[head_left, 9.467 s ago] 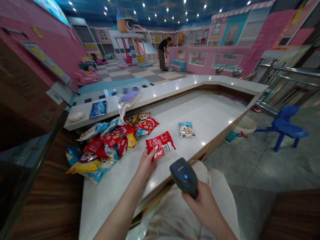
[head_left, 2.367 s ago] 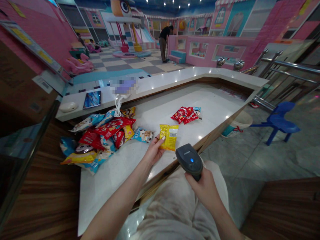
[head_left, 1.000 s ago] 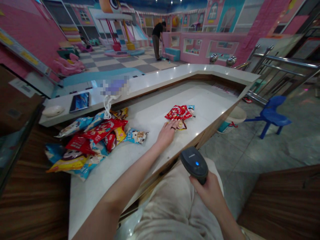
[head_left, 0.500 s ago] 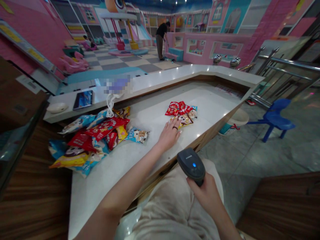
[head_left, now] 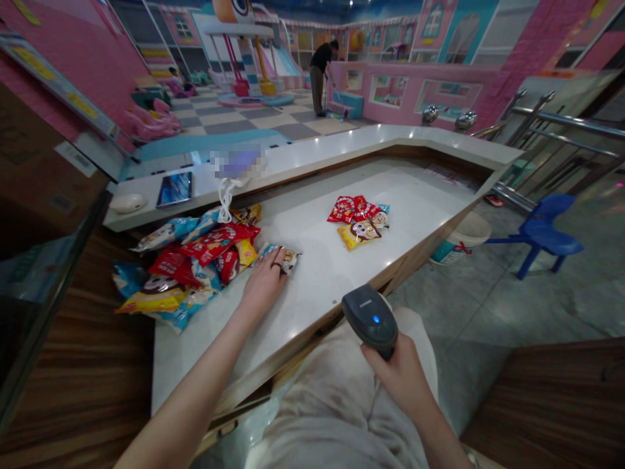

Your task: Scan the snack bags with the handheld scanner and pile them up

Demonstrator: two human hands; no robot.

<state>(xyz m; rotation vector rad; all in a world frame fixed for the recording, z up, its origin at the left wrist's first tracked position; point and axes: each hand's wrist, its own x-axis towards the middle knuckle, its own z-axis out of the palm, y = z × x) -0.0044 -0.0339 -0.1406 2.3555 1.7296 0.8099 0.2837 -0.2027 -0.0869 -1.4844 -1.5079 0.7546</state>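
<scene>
**Q:** Left hand?

**A:** Left hand (head_left: 263, 283) palm down on the white counter (head_left: 317, 306), fingers spread, ring showing. Fingertips rest on a blue-and-white snack packet (head_left: 287, 259), at the near-right edge of the big heap. Not gripping it.

**Q:** Right hand?

**A:** Right hand (head_left: 393, 371) wrapped around the handle of a black barcode scanner (head_left: 370, 319), held low over the lap, off the counter. Blue light lit. Hands well apart, counter edge between them.

**Q:** Packets?

**A:** Big heap of snack packets (head_left: 195, 264), red, blue and yellow, lies left, just beyond the left hand. Smaller heap (head_left: 359, 221), red packets under a yellow one, lies farther right on the counter, near neither hand.

**Q:** Around them?

**A:** Coiled white cable (head_left: 225, 207) and a tablet (head_left: 174, 189) on the far ledge. Bucket (head_left: 461, 236) and blue plastic chair (head_left: 541, 236) on the floor, right. Another person (head_left: 321, 75) stands far off, bent forward, clear of the counter.
</scene>
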